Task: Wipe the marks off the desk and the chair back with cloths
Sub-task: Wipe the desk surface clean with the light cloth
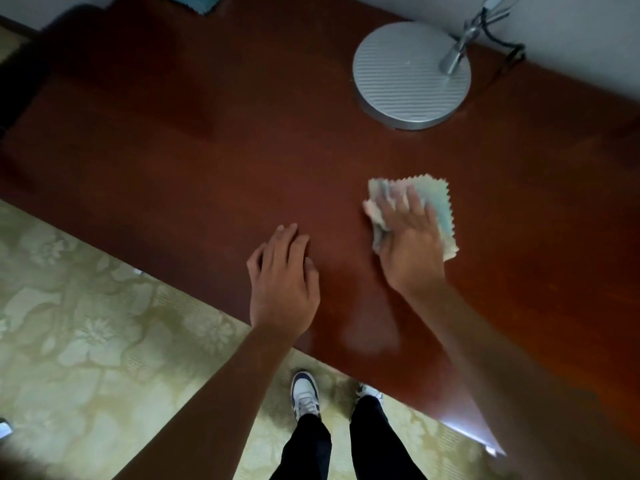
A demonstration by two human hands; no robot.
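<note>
A dark red-brown wooden desk (207,161) fills most of the view. My right hand (410,237) presses flat on a pale, pastel cloth (434,199) with zigzag edges, lying on the desk to the right of centre; its fingers are blurred. My left hand (282,278) rests flat on the bare desk near the front edge, fingers straight, holding nothing. A dull, pale smear (372,336) shows on the wood close to the front edge between my arms. A second, teal cloth (197,3) lies at the far edge of the desk. No chair is in view.
A round silver lamp base (412,76) with its stem and black cord stands at the back right by the white wall. Below the desk's front edge lies a green floral carpet (86,341), where my shoes (304,393) stand.
</note>
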